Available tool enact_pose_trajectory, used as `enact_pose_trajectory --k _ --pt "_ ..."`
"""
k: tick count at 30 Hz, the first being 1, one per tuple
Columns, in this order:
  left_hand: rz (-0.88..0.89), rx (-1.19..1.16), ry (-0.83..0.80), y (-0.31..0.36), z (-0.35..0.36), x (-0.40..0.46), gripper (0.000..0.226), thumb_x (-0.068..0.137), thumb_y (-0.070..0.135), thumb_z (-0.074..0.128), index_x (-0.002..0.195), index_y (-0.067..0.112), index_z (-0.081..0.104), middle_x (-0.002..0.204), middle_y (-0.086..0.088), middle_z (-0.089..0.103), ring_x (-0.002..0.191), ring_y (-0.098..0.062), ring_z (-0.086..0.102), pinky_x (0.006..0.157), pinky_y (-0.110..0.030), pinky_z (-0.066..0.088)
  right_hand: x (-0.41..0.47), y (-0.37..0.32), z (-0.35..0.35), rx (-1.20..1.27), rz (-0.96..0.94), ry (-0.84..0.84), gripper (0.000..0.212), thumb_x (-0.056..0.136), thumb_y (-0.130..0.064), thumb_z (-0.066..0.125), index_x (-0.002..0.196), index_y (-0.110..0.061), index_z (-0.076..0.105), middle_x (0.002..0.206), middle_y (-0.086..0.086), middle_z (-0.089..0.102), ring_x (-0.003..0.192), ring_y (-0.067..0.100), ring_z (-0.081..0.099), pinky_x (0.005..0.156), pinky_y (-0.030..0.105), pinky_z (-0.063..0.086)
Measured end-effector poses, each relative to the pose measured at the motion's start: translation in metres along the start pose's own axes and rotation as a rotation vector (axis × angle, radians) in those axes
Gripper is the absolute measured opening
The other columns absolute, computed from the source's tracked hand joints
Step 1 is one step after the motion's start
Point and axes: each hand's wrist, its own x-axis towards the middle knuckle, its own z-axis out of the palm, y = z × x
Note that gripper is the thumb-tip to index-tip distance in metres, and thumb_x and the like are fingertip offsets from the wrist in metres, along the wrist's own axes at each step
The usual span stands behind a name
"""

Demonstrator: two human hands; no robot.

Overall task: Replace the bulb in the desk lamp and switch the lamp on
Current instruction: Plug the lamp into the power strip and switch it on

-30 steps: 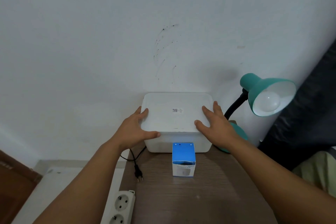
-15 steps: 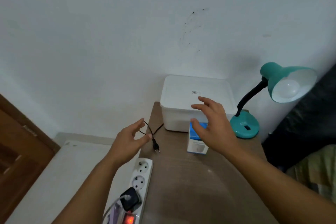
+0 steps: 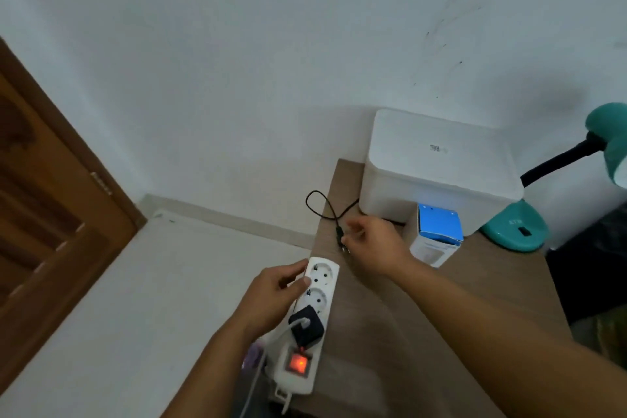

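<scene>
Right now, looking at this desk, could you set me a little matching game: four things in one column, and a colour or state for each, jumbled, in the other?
Things:
1. lamp base
2. power strip switch
3. storage box
4. black plug

States:
A. white, lid on
B. glowing orange-red
C. teal
D. lying unplugged on the desk, right hand beside it

Pairs: 1-C, 2-B, 3-A, 4-D

Power strip (image 3: 310, 322) along table's (image 3: 475, 299) left edge — bulb box (image 3: 437, 234) before storage box (image 3: 437, 166)
</scene>
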Motion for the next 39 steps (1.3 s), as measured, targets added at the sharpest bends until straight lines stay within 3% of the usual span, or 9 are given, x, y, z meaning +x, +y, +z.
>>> enact_pose_trajectory --k 5,10,17,19,22,28,33,37,39 --pt "0.027 -0.110 0.009 -0.004 0.005 -0.007 0.035 0.098 0.030 0.064 0.117 0.058 0.064 0.103 0.024 0.075 0.095 0.001 0.072 0.073 -0.009 0.051 0.013 0.010 0.020 -0.055 0.053 0.031 0.031 0.085 -0.038 0.071 0.109 -0.018 0.067 0.102 0.001 0.068 0.092 0.016 0.062 0.082 0.038 0.054" --pt "0.012 -0.162 0.028 -0.010 0.009 -0.010 0.028 0.098 0.035 0.063 0.119 0.054 0.066 0.099 0.022 0.076 0.089 0.001 0.073 0.067 -0.009 0.050 0.023 0.012 0.031 -0.024 -0.003 0.038 0.014 0.085 -0.036 0.071 0.094 -0.025 0.071 0.074 -0.019 0.057 0.070 -0.005 0.052 0.056 0.016 0.034" --pt "-0.043 -0.279 0.033 -0.013 0.013 -0.012 0.028 0.097 0.035 0.064 0.123 0.045 0.068 0.101 0.018 0.077 0.090 -0.003 0.074 0.067 -0.012 0.054 0.024 0.011 0.029 0.183 0.042 -0.049 0.015 0.081 -0.028 0.078 0.091 -0.023 0.068 0.086 -0.002 0.066 0.082 0.018 0.062 0.070 0.031 0.049" --pt "-0.046 -0.297 0.035 -0.013 0.013 -0.012 0.028 0.096 0.035 0.065 0.123 0.041 0.069 0.102 0.016 0.078 0.091 -0.004 0.074 0.068 -0.013 0.054 0.017 0.005 0.024 0.293 0.014 -0.064 0.018 0.078 -0.026 0.081 0.091 -0.026 0.069 0.089 -0.001 0.069 0.084 0.015 0.064 0.076 0.033 0.053" --pt "-0.040 -0.305 0.031 -0.011 0.012 -0.011 0.027 0.096 0.036 0.066 0.123 0.040 0.070 0.103 0.014 0.078 0.093 -0.006 0.075 0.070 -0.013 0.054 0.005 -0.010 0.017 0.382 -0.058 -0.027 0.027 0.074 -0.023 0.084 0.087 -0.037 0.065 0.089 -0.008 0.064 0.077 0.002 0.059 0.068 0.019 0.048" --pt "-0.032 -0.293 0.034 -0.009 0.010 -0.011 0.024 0.096 0.038 0.065 0.118 0.044 0.072 0.103 0.016 0.077 0.095 -0.005 0.074 0.076 -0.017 0.056 -0.011 -0.024 0.017 0.444 -0.157 -0.090 0.025 0.069 -0.021 0.087 0.081 -0.020 0.066 0.069 -0.018 0.064 0.060 -0.005 0.055 0.056 0.012 0.046" --pt "-0.026 -0.319 0.042 -0.007 0.011 -0.013 0.024 0.096 0.035 0.065 0.118 0.043 0.072 0.104 0.014 0.078 0.098 -0.006 0.073 0.084 -0.021 0.056 -0.017 -0.020 0.014 0.358 -0.199 -0.076 0.027 0.069 -0.028 0.087 0.090 -0.030 0.071 0.074 -0.017 0.066 0.063 -0.003 0.059 0.058 0.014 0.047" --pt "-0.033 -0.343 0.049 -0.007 0.012 -0.013 0.024 0.096 0.031 0.066 0.119 0.036 0.073 0.104 0.011 0.078 0.099 -0.008 0.073 0.083 -0.020 0.055 -0.022 -0.013 0.014 0.330 -0.190 -0.149 0.014 0.077 -0.023 0.082 0.086 -0.029 0.073 0.080 -0.010 0.075 0.073 0.003 0.069 0.071 0.031 0.058" --pt "-0.029 -0.340 0.041 -0.007 0.011 -0.013 0.025 0.097 0.031 0.066 0.120 0.035 0.073 0.105 0.011 0.078 0.099 -0.008 0.073 0.083 -0.020 0.056 -0.025 -0.009 0.014 0.279 -0.215 -0.147 0.015 0.081 -0.023 0.078 0.081 -0.036 0.071 0.082 -0.020 0.073 0.075 -0.001 0.068 0.068 0.020 0.054"
